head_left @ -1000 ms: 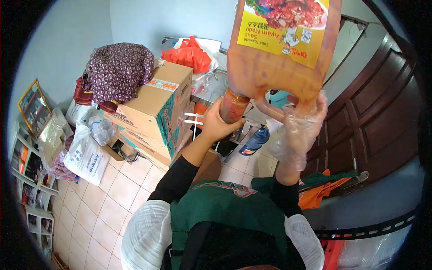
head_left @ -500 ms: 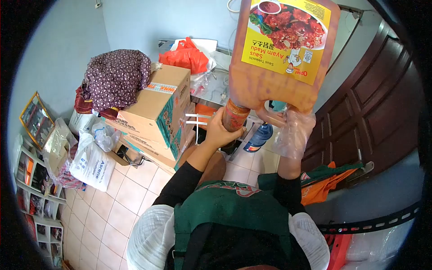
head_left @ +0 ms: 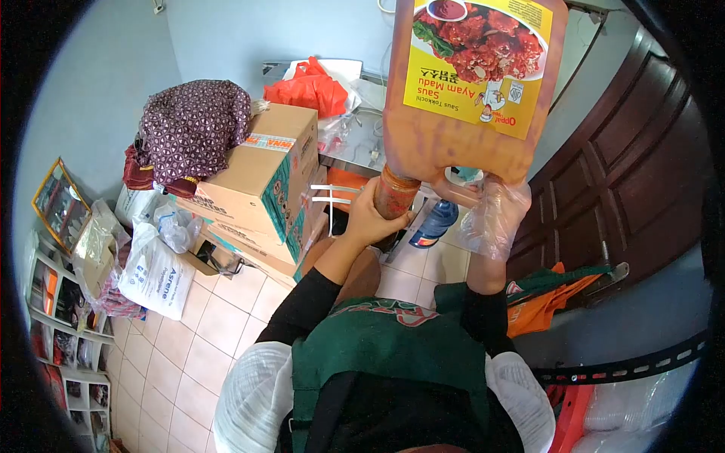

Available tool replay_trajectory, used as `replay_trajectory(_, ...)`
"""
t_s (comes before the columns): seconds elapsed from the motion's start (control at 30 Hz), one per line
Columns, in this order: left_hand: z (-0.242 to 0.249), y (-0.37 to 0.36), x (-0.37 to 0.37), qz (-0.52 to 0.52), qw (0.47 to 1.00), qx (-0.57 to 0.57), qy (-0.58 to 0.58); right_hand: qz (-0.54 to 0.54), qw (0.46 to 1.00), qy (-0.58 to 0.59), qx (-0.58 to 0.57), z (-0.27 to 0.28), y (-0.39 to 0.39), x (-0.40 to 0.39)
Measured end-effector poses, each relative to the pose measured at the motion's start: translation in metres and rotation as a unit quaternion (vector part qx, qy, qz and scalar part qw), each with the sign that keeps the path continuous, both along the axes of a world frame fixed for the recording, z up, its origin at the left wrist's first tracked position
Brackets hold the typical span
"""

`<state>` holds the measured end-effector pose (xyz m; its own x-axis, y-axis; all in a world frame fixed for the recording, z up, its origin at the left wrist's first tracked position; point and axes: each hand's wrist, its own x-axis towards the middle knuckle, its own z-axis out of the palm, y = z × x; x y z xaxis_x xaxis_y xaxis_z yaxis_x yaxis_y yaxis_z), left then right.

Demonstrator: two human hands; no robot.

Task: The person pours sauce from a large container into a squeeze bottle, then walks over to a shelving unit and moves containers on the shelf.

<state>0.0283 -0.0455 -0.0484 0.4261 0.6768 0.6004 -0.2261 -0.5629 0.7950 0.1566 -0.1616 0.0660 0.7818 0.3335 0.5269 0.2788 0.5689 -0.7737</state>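
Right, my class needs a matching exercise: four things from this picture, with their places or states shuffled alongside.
Things
1. Large orange plastic jug with yellow label
2. Reddish cylindrical container
3. Purple patterned cloth
4. Dark green fabric apron

Places or states
A. Atop a brown cardboard box
B. Being worn
C. Tipped, label upside down
D. Gripped in the left hand

Pairs: 1-C; 2-D; 3-A; 4-B

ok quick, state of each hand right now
Left hand: closed, holding the small container.
Right hand: closed, holding the large sauce jug.
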Motion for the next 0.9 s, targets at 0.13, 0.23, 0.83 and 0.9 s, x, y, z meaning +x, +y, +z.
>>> replay_trajectory(0.13, -0.002, 0.002, -0.001, -0.001, 1.0, 0.014, 0.014, -0.019, 0.999, 0.025, -0.012, 0.008, 0.0, -0.007)
replay_trajectory(0.23, 0.0, 0.001, -0.002, -0.014, 1.0, 0.007, 0.011, -0.026, 0.999, 0.016, -0.014, 0.007, 0.001, -0.007)
replay_trajectory(0.83, -0.002, 0.004, 0.0, -0.07, 0.997, -0.022, -0.022, 0.047, 0.999, 0.012, 0.025, 0.003, -0.005, 0.006)
replay_trajectory(0.9, 0.001, 0.002, -0.001, -0.065, 0.997, -0.023, -0.015, 0.039, 0.999, 0.002, 0.021, 0.003, -0.006, 0.007)
